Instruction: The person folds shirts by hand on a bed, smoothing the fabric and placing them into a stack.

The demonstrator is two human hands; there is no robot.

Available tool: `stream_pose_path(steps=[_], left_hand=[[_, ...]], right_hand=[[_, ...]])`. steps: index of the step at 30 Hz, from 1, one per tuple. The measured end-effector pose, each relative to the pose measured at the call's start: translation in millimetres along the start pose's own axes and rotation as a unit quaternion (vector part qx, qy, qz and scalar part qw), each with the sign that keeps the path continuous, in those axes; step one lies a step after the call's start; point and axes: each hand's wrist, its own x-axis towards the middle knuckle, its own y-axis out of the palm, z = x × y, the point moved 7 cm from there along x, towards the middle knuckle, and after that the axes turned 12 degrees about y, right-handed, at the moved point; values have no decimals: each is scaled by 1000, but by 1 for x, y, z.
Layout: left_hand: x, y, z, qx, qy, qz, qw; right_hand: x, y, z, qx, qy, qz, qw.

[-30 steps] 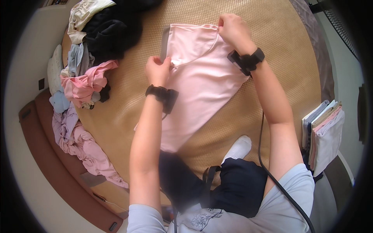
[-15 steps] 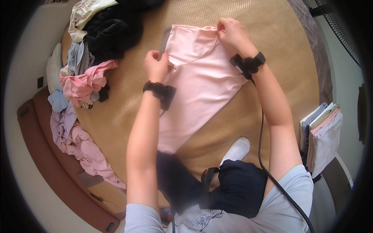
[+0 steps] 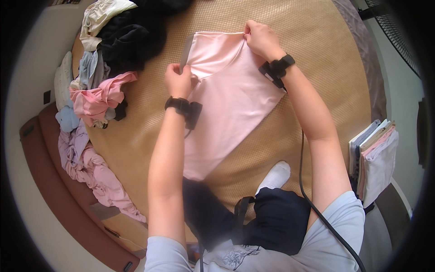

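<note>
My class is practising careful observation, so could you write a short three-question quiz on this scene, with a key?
1. What do the person's left grip and right grip both hold?
a) a black bag
b) a pink garment
c) a striped towel

2. True or false: the stack of folded clothes is on the person's right.

3. Fill in the colour: the foot that shows wears a ____ sock.

Key: 1. b; 2. true; 3. white.

Pale sleeves (image 3: 339, 216), navy trousers (image 3: 282, 222), black wristbands (image 3: 177, 105)
</note>
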Motion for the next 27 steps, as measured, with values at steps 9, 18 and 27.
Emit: stream_pose_path(steps=[9, 18, 27], left_hand=[[-13, -5, -42, 144, 144, 2, 979], [-65, 56, -86, 167, 364, 188, 897], [-70, 67, -76, 270, 354, 244, 862]], right_hand=[[3, -49, -61, 70, 37, 35, 996], [-28, -52, -69, 142, 69, 132, 979], [-28, -42, -64, -12, 58, 97, 994]])
